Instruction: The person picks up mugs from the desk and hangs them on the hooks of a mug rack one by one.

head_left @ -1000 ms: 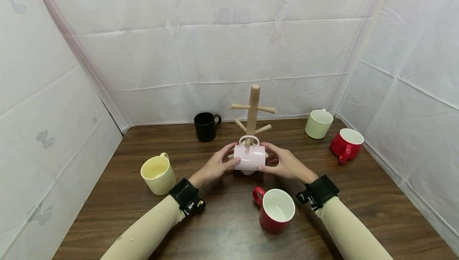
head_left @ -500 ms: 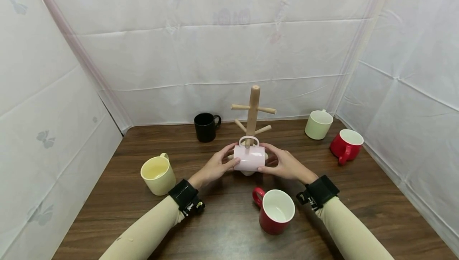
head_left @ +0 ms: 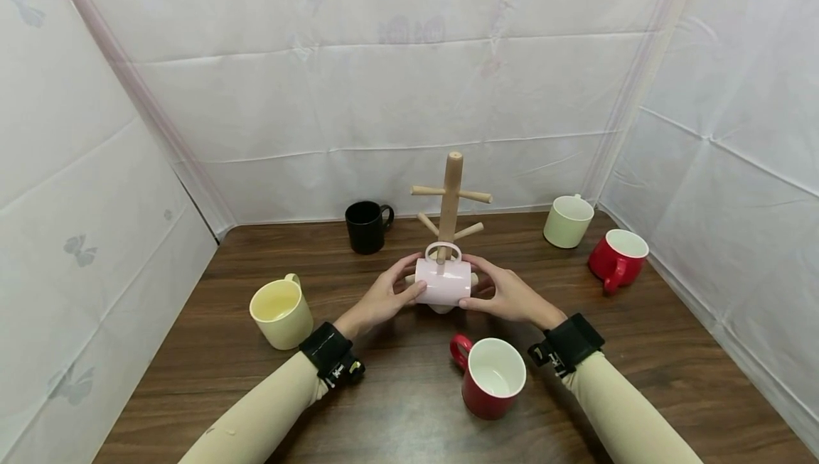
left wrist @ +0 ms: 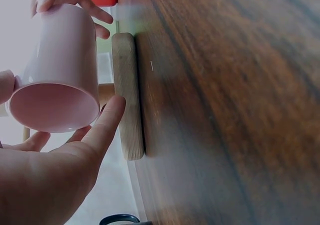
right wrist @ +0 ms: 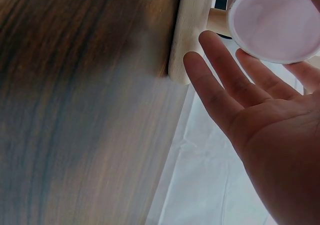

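A pink mug is held on its side in front of a wooden mug tree, its handle uppermost. The tip of a low front peg shows within the handle's loop. My left hand pinches the end with the open mouth, thumb in front and fingers behind. At the base end, my right hand holds on with its thumb and fingers; its lower fingers spread free in the right wrist view. The tree's wooden base stands on the table below the mug.
A red mug with white inside stands nearest me. A yellow mug is at left, a black mug behind. Another red mug and a pale green mug stand at right. White cloth walls surround the table.
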`<state>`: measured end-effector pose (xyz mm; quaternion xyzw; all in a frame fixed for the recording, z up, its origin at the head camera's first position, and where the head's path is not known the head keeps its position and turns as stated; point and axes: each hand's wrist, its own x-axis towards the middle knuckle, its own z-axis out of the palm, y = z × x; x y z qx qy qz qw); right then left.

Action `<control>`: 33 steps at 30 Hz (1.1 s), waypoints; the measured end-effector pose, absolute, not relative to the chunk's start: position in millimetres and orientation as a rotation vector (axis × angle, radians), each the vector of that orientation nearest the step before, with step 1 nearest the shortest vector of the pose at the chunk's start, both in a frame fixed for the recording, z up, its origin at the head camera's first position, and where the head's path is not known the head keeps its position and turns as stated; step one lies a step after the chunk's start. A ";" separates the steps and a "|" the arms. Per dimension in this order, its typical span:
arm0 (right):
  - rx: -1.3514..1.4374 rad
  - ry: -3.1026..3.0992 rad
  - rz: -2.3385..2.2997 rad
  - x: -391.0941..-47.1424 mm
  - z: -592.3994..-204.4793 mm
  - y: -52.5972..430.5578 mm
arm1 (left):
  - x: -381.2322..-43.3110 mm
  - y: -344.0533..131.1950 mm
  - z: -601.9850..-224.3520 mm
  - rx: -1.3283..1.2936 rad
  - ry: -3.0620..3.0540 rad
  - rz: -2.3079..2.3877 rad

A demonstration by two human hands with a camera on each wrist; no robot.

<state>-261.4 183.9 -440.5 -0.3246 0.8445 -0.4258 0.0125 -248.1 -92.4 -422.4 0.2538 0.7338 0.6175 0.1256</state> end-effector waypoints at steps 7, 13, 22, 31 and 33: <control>-1.012 2.595 -1.375 -255.0 -435.0 180.2 | -248.6 -93.9 -424.5 0.727 2.125 1.839; -1.022 2.598 -1.358 -239.4 -412.9 174.4 | -246.4 -94.0 -422.3 0.732 2.134 1.866; -1.019 2.580 -1.358 -235.8 -407.6 174.8 | -244.3 -96.7 -420.5 0.716 2.134 1.917; -0.996 2.584 -1.337 -235.9 -409.0 175.2 | -244.6 -98.1 -420.8 0.703 2.134 1.933; -0.997 2.590 -1.335 -235.5 -409.0 174.9 | -244.1 -98.3 -420.7 0.707 2.137 1.934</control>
